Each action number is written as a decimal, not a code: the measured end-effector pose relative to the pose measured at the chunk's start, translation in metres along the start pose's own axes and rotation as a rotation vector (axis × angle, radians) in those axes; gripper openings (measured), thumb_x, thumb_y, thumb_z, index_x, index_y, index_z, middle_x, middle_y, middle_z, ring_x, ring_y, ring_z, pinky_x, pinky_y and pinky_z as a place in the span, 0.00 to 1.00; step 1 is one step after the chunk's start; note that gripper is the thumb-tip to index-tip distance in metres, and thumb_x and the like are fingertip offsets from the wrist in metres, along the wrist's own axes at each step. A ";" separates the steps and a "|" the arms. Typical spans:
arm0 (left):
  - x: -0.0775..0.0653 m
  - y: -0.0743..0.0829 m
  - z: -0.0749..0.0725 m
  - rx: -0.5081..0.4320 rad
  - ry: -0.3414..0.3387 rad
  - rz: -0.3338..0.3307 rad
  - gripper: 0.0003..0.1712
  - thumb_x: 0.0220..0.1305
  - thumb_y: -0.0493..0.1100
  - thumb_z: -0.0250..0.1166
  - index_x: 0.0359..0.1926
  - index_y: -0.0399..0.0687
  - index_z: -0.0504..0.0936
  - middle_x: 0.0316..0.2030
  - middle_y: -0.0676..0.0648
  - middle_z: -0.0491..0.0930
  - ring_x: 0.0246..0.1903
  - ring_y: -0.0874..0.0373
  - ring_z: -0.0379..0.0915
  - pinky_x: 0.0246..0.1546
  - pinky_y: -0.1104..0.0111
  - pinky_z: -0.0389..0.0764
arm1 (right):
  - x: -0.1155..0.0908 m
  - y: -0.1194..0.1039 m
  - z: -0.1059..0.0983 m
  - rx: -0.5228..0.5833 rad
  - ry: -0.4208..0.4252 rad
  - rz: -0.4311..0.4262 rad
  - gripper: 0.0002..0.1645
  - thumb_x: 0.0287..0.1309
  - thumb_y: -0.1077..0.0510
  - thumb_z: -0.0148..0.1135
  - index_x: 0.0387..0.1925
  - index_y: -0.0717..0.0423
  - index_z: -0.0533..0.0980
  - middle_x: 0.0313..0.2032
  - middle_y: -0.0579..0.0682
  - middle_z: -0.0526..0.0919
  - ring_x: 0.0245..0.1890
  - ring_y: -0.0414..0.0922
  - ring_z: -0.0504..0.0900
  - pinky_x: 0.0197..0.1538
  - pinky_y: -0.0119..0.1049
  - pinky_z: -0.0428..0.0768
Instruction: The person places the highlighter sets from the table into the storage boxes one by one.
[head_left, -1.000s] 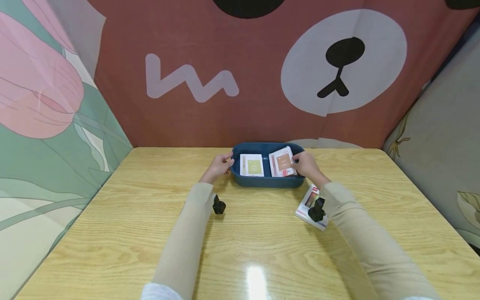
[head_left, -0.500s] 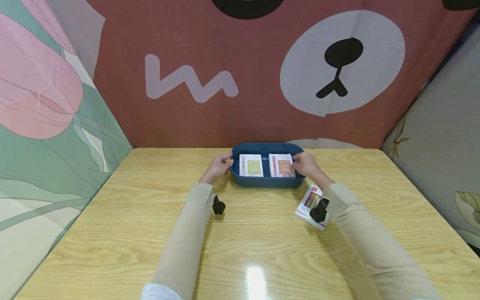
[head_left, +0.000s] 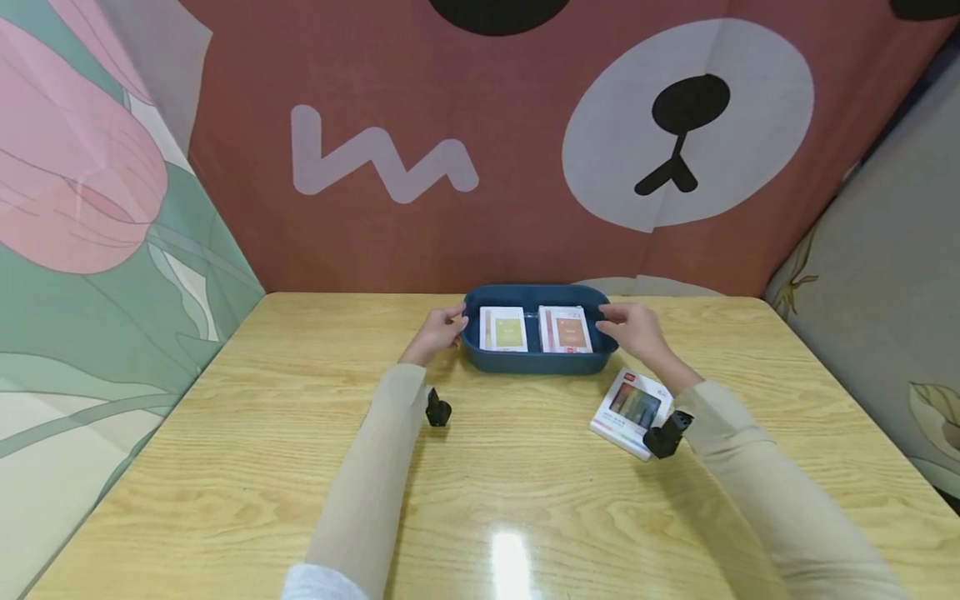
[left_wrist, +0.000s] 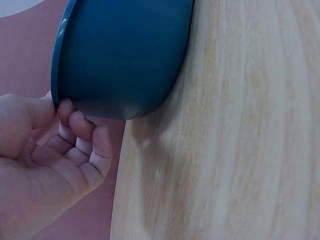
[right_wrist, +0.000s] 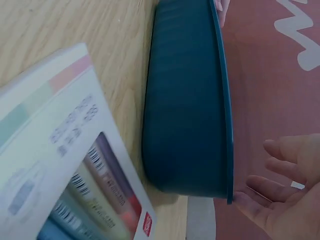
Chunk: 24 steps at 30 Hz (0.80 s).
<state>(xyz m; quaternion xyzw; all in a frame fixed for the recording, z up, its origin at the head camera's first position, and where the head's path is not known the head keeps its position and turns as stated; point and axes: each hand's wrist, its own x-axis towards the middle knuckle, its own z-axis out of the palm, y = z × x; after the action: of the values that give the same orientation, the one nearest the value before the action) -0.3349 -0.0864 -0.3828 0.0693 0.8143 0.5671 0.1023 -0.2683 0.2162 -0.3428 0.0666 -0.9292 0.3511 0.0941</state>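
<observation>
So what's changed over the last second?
The right hand let go of the orange-labelled box and moved right, to the right end of the blue bin. That box, askew a second ago, now lies square in the bin. Unchanged: the left hand pinching the bin's left rim, the yellow-labelled box inside, the windowed white box on the table.

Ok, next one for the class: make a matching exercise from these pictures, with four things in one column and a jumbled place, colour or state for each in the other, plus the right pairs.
Things
1. Left hand
2. Bin
3. Yellow-panel box
4. Window box

Place, colour or state
A. On the table, outside the bin
B. Inside the bin
C. Pinching the bin's left end
D. Dark blue

Right pairs
1-C, 2-D, 3-B, 4-A
</observation>
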 end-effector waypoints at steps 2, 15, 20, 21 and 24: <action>0.000 0.001 0.000 0.001 -0.001 -0.003 0.25 0.67 0.39 0.49 0.64 0.46 0.60 0.22 0.46 0.63 0.22 0.52 0.63 0.32 0.61 0.72 | -0.003 0.002 -0.001 0.001 0.008 -0.014 0.21 0.55 0.64 0.57 0.50 0.73 0.71 0.47 0.67 0.73 0.48 0.60 0.72 0.45 0.49 0.72; -0.001 0.001 0.001 0.009 -0.004 0.002 0.25 0.67 0.39 0.49 0.64 0.45 0.60 0.22 0.46 0.63 0.21 0.52 0.63 0.32 0.61 0.72 | -0.027 0.015 0.000 0.116 0.069 -0.039 0.23 0.52 0.67 0.60 0.50 0.75 0.70 0.49 0.69 0.71 0.50 0.61 0.69 0.46 0.49 0.72; 0.000 0.002 0.001 0.010 0.004 -0.011 0.25 0.67 0.40 0.49 0.64 0.46 0.60 0.27 0.45 0.65 0.23 0.52 0.63 0.33 0.61 0.72 | -0.035 0.021 -0.002 0.117 0.092 -0.071 0.23 0.50 0.68 0.61 0.49 0.75 0.71 0.48 0.68 0.72 0.49 0.62 0.71 0.44 0.49 0.73; -0.001 0.003 0.001 0.011 0.007 -0.013 0.25 0.67 0.40 0.49 0.64 0.47 0.60 0.29 0.45 0.66 0.24 0.51 0.63 0.34 0.60 0.72 | -0.038 0.022 -0.002 0.112 0.092 -0.076 0.23 0.50 0.69 0.61 0.49 0.75 0.71 0.48 0.68 0.72 0.48 0.62 0.71 0.44 0.49 0.74; 0.000 0.002 0.001 0.012 0.006 -0.017 0.25 0.67 0.40 0.49 0.65 0.47 0.60 0.31 0.44 0.67 0.24 0.51 0.63 0.34 0.61 0.72 | -0.044 0.025 -0.003 0.098 0.083 -0.079 0.22 0.50 0.69 0.60 0.49 0.75 0.71 0.48 0.69 0.72 0.47 0.62 0.71 0.43 0.49 0.74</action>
<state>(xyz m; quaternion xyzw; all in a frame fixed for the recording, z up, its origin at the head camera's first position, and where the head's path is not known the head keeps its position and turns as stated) -0.3345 -0.0848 -0.3809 0.0613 0.8186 0.5615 0.1044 -0.2300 0.2390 -0.3663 0.0932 -0.9029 0.3944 0.1431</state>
